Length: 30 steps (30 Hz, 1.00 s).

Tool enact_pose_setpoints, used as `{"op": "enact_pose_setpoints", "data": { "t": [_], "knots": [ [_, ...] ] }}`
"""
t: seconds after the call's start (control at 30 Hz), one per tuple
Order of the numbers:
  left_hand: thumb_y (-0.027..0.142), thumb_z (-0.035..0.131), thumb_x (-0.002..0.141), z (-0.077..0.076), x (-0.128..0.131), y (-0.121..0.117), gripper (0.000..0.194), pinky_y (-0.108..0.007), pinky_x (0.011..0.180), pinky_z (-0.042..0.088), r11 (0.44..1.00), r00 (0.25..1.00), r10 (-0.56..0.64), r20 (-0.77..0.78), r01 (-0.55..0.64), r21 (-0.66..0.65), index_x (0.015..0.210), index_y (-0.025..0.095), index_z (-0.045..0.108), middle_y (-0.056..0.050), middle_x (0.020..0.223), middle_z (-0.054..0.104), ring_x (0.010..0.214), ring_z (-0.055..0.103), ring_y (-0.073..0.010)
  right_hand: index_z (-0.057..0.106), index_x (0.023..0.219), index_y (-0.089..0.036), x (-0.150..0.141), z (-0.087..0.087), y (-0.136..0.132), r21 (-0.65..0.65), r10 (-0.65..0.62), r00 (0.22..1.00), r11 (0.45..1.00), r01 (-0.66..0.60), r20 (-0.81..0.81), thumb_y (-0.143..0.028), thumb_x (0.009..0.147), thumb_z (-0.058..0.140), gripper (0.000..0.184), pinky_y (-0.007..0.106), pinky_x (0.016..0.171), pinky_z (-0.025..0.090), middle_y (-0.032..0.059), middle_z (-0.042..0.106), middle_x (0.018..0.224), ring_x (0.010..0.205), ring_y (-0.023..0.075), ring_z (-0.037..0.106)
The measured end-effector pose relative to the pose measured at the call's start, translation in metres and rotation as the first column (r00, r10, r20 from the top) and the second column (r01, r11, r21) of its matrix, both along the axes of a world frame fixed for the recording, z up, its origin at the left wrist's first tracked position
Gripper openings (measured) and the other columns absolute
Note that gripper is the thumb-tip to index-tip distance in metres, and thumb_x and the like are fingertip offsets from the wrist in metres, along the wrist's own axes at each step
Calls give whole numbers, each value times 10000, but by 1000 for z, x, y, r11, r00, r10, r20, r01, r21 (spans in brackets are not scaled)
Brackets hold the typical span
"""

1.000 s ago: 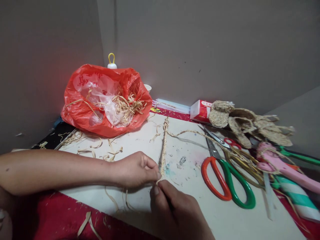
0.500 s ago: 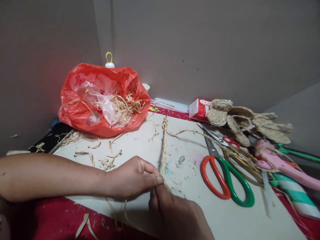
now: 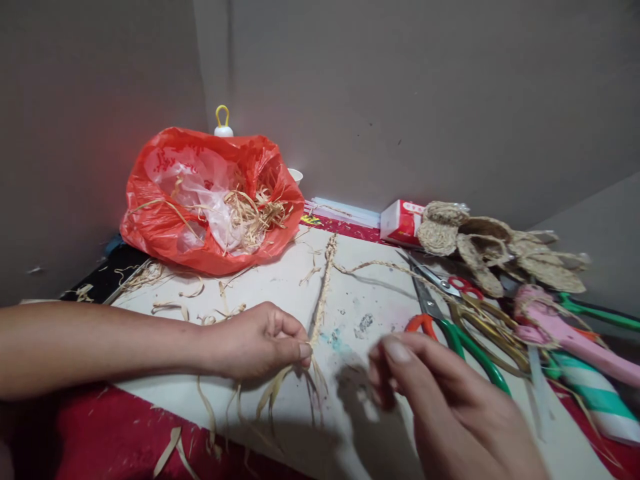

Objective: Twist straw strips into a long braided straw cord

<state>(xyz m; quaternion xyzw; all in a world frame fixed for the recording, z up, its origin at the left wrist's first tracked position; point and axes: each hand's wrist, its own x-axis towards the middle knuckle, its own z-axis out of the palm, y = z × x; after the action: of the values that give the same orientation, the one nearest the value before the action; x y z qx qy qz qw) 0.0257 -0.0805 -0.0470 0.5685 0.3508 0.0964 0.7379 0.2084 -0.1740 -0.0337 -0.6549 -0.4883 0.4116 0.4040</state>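
Observation:
A braid of pale straw-like fibre runs from the white board down to my left hand. Its thumb and fingers pinch the lower end, and loose strands hang out below the grip. Raised over the board to the right is my right hand, its fingers loosely bent and slightly blurred; no strand shows in it. It partly covers the large scissors with red and green handles. A thin twisted cord stretches from the upper braid toward the scissors.
A red plastic bag with fibre strips stands at the back left. Woven straw pieces and a red-white box lie at the back right. Nearer are gold-handled scissors, a pink tool and a green-striped white bottle. Fibre scraps lie about the board.
My right hand has come away from the braid's lower end, moving right and up. My left hand keeps its pinch and has shifted slightly left, tilting the braid.

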Motion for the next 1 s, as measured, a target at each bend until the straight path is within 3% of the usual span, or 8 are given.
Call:
{"op": "enact_pose_setpoints", "data": {
  "t": [0.1,0.2,0.37,0.43,0.57,0.77,0.87,1.0],
  "knots": [
    [394,597,773,-2,-1,1,301,-190,626,370,1000,998,-17,52,18,-12,692,105,577,-1,651,574,599,465,-73,637,978,-210,-11,-1,15,-207,-73,930,978,-4,-360,-499,773,619,355,314,650,497,77,668,846,704,201,612],
    [434,591,784,-4,-2,1,344,-197,632,384,999,996,-50,71,51,-10,678,108,565,-10,664,589,601,470,-77,593,1042,-186,-22,-9,19,-297,-102,839,952,-73,-534,-487,761,640,415,335,659,500,91,654,928,711,190,617],
    [425,590,789,0,1,-1,324,-188,621,383,999,997,-36,69,35,21,689,117,573,9,636,548,602,466,-76,553,945,-199,-28,-17,16,-319,-161,808,947,-35,-567,-470,742,670,358,298,665,488,54,647,817,755,182,610],
    [446,547,812,1,3,-2,350,-190,590,377,997,995,-74,74,72,22,679,122,560,10,609,530,568,454,-75,552,874,-184,-29,-18,15,-331,-95,781,932,-147,-617,-509,769,622,349,240,558,444,15,595,649,591,135,557],
    [447,503,832,2,8,-2,356,-174,492,323,992,994,-105,10,104,72,693,124,558,14,588,511,502,387,-62,458,653,-183,-24,-18,18,-292,98,803,900,-324,-587,-587,791,545,435,204,381,141,-79,302,479,411,53,188],
    [361,460,864,11,9,3,295,-171,429,269,967,978,-189,-85,201,156,741,125,586,44,532,441,437,335,-55,501,646,-170,-6,-19,28,-231,296,847,874,-427,-442,-549,835,514,423,224,439,191,-48,328,541,487,81,244],
    [280,443,868,16,8,5,256,-170,448,267,916,963,-211,-170,255,308,725,131,595,54,515,409,454,333,-57,452,616,-177,-4,-23,30,-245,271,786,850,-467,-556,-545,850,491,438,227,425,144,-59,305,521,462,73,209],
    [191,460,845,20,7,7,257,-165,483,259,741,952,-200,-232,302,600,598,141,506,55,530,375,503,321,-56,429,636,-180,-5,-26,29,-275,169,686,829,-488,-707,-493,836,545,390,228,414,71,-80,279,527,433,52,130]
  ]
}}
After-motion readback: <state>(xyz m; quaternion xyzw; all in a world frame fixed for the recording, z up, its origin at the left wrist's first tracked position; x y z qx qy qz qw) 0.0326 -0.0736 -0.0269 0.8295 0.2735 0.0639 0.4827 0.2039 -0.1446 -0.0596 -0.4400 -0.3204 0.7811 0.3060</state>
